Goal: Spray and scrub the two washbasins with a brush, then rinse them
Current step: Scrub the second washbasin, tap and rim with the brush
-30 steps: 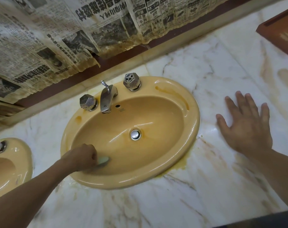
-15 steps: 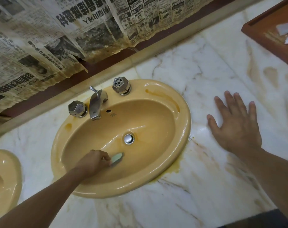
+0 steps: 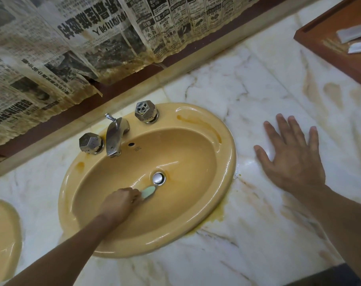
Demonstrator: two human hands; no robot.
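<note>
Brush [image 3: 148, 192] in basin [image 3: 227, 172], before drain [image 3: 158, 178]

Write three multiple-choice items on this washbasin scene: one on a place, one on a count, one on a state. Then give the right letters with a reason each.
1. Where is the pale green brush head?
A. on the marble counter
B. inside the yellow oval washbasin, just short of the chrome drain plug
C. on the wooden tray

2. How many faceted metal tap knobs stand on this basin?
A. one
B. two
C. three

3. How is the right hand?
A. open, fingers spread, flat on the white marble counter
B. closed on a spray bottle
C. turning a knob

Answers: 1 B, the left hand holds the brush against the bowl beside the drain. 2 B, one knob left of the metal spout and one knob right of it. 3 A, the palm lies on the counter, holding nothing.
</note>
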